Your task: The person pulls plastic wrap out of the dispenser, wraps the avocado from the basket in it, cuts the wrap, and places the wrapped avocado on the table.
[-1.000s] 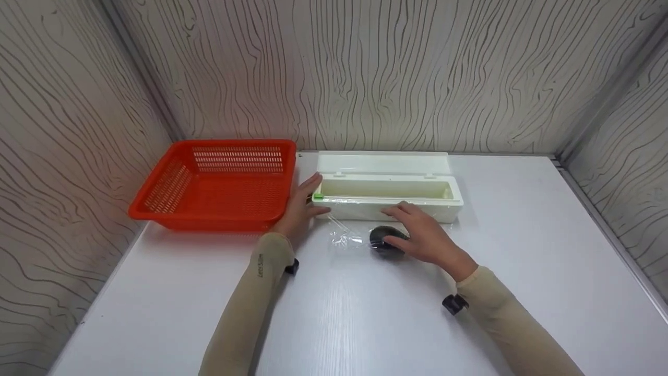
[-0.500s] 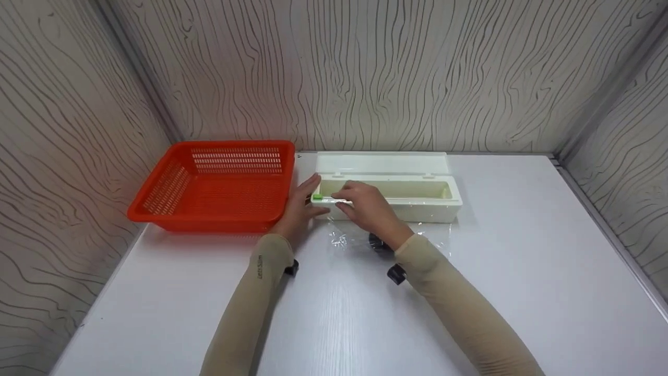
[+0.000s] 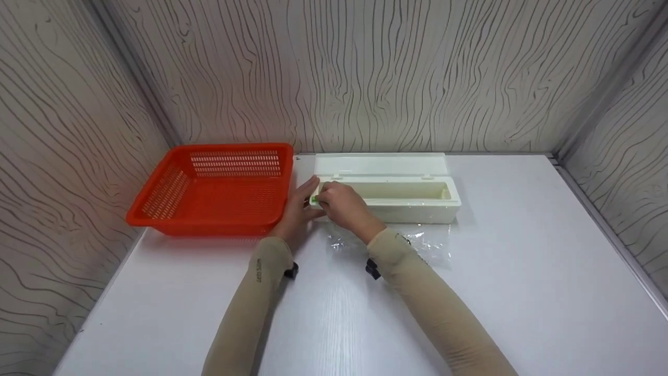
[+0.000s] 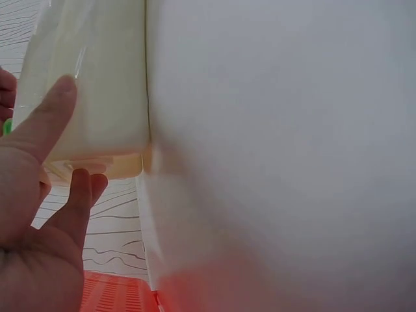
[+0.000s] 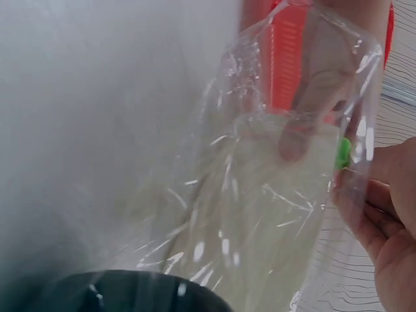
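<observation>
A white cling film dispenser lies lengthwise with its lid raised at the back. Its left end is gripped by my left hand, the thumb on the front face and fingers at the end, as the left wrist view shows. At that same end my right hand pinches the small green slide cutter on the front edge, fingers curled. Clear cling film hangs over the front onto the table, wrinkled. In the right wrist view, a dark rounded object shows under the film; my right forearm hides most of it from the head view.
A red plastic basket with slotted sides stands left of the dispenser, close to my left forearm. The white table meets patterned wall panels at the back and sides.
My right hand has moved left from over the dark rounded object, along the dispenser's front edge, to the green cutter at the left end. My left hand stays on the dispenser.
</observation>
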`<state>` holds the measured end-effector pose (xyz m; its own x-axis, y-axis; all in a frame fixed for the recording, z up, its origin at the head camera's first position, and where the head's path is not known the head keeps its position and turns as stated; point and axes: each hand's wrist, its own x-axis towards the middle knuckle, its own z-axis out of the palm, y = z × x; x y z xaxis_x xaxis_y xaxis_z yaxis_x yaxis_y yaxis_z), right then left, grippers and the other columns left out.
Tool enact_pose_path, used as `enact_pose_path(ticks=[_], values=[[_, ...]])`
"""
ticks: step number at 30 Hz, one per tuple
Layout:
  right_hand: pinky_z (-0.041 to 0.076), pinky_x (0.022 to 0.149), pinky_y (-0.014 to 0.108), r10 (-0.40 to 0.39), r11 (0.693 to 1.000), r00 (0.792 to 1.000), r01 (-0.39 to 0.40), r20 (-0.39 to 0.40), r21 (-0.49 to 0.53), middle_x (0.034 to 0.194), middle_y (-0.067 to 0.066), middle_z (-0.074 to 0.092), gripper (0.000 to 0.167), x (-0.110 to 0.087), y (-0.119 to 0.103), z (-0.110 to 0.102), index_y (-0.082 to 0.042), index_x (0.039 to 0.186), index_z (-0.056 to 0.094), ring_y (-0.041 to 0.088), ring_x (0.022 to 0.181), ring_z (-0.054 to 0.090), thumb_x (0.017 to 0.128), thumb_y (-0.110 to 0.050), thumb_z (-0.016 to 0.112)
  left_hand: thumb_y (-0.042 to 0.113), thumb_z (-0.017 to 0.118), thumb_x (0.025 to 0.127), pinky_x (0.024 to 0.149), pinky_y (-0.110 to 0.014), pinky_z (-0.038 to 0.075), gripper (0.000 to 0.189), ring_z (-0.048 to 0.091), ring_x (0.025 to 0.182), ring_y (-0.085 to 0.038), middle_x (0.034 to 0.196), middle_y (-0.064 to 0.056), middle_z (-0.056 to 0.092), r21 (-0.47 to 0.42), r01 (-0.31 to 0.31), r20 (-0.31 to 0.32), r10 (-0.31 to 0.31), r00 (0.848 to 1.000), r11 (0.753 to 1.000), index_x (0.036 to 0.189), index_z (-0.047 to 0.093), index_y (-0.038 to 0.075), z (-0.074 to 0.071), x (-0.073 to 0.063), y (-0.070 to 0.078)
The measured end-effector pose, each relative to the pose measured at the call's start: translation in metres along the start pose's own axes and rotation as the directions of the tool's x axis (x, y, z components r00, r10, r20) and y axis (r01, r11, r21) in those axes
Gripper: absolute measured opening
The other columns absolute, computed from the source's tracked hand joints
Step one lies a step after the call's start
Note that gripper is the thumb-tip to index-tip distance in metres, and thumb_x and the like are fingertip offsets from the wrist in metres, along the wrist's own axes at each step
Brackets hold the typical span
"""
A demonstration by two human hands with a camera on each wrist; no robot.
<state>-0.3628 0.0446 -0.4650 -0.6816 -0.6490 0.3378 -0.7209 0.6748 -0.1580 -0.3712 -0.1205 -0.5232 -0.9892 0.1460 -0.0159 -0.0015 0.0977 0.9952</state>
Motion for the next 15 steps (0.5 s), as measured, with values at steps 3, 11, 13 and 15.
enact_pose_path(ticks=[3, 11, 13, 15], values=[[0.058, 0.090, 0.041, -0.008, 1.000, 1.000, 0.008, 0.016, -0.022, 0.103, 0.012, 0.072, 0.014, 0.0019, -0.0017, 0.0002, -0.005, 0.101, 0.080, 0.029, 0.099, 0.070, 0.097, -0.004, 0.066, 0.059, 0.055, 0.101, 0.120, -0.045, 0.039, 0.061, 0.030, 0.156, -0.019, 0.166, 0.018, 0.034, -0.170, 0.079, -0.001, -0.081, 0.997, 0.982, 0.158, 0.040, 0.040, 0.0011, 0.0012, 0.0019], [0.057, 0.093, 0.042, -0.065, 0.998, 0.998, 0.066, 0.025, -0.026, 0.110, 0.011, 0.072, 0.016, 0.0052, -0.0027, -0.0004, -0.004, 0.099, 0.079, 0.030, 0.104, 0.069, 0.097, -0.001, 0.063, 0.048, 0.056, 0.104, 0.125, -0.047, 0.031, 0.054, 0.027, 0.157, -0.021, 0.165, 0.018, 0.035, -0.099, 0.056, -0.011, -0.057, 0.998, 0.994, 0.156, 0.044, 0.038, 0.0019, -0.0030, 0.0033], [0.057, 0.091, 0.042, -0.067, 0.997, 0.997, 0.069, 0.043, -0.031, 0.108, 0.012, 0.071, 0.016, 0.0052, -0.0025, -0.0006, -0.004, 0.099, 0.079, 0.030, 0.102, 0.068, 0.096, -0.001, 0.064, 0.052, 0.056, 0.103, 0.126, -0.048, 0.029, 0.056, 0.025, 0.158, -0.020, 0.165, 0.020, 0.035, -0.136, 0.078, -0.010, -0.080, 0.997, 0.988, 0.156, 0.044, 0.039, 0.0019, -0.0029, 0.0037], [0.057, 0.089, 0.042, -0.071, 0.997, 0.996, 0.072, 0.058, -0.031, 0.107, 0.012, 0.071, 0.015, 0.0053, -0.0021, -0.0009, -0.004, 0.099, 0.079, 0.029, 0.100, 0.068, 0.097, -0.002, 0.064, 0.056, 0.056, 0.102, 0.126, -0.048, 0.030, 0.058, 0.024, 0.158, -0.021, 0.165, 0.021, 0.034, -0.191, 0.095, -0.007, -0.098, 0.995, 0.977, 0.156, 0.044, 0.039, 0.0022, -0.0023, 0.0042]])
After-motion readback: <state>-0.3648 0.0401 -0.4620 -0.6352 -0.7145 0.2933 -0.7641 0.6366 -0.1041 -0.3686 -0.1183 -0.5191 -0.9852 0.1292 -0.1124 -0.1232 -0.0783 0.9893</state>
